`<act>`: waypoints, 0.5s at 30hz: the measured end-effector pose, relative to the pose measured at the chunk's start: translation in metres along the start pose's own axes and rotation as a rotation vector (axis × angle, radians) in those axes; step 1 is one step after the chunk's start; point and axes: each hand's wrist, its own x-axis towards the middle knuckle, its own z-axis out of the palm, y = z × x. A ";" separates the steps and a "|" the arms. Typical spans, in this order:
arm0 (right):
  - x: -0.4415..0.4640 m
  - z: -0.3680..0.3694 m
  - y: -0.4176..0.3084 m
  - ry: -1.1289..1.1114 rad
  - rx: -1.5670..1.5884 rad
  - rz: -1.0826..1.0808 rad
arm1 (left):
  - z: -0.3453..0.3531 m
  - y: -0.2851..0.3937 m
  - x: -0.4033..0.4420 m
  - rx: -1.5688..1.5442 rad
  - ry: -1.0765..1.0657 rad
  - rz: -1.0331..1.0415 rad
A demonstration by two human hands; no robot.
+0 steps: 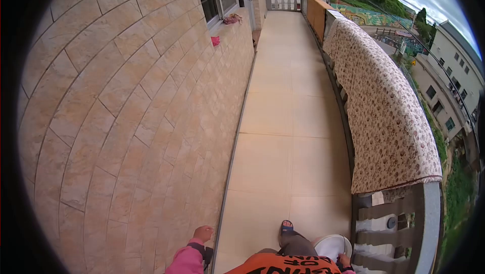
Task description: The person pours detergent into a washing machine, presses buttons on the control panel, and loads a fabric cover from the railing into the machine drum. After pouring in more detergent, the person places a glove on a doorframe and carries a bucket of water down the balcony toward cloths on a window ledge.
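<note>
My left hand (pixel 203 233) hangs low beside the tiled wall, its fingers loosely curled with nothing visible in them. A pink sleeve and a dark band show at that wrist. At my right side, my right hand (pixel 344 260) grips the rim of a round white basin (pixel 331 246). The basin is close to my right leg, partly cut off by my orange top, and I cannot make out anything inside it. One foot in a dark sandal (pixel 287 225) is forward on the floor.
A long tiled walkway (pixel 268 158) runs ahead between the stone-tiled wall (pixel 126 122) and a balustrade (pixel 389 223). Over the railing hangs a floral blanket (pixel 379 102), with an orange-brown cloth (pixel 317 14) farther along. A pink cloth (pixel 215 40) lies at the window ledge.
</note>
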 end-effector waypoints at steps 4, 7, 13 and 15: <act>0.069 0.018 -0.113 0.015 0.150 0.001 | -0.024 0.066 0.054 -0.039 -0.184 -0.198; 0.085 0.040 -0.206 0.008 0.208 -0.001 | -0.025 0.048 0.127 0.273 -0.374 0.130; 0.120 0.097 -0.409 0.039 -0.335 -0.244 | -0.051 0.154 0.279 0.452 -0.507 0.090; 0.201 0.111 -0.451 -0.067 0.051 -0.068 | -0.069 0.214 0.341 0.133 -0.324 -0.050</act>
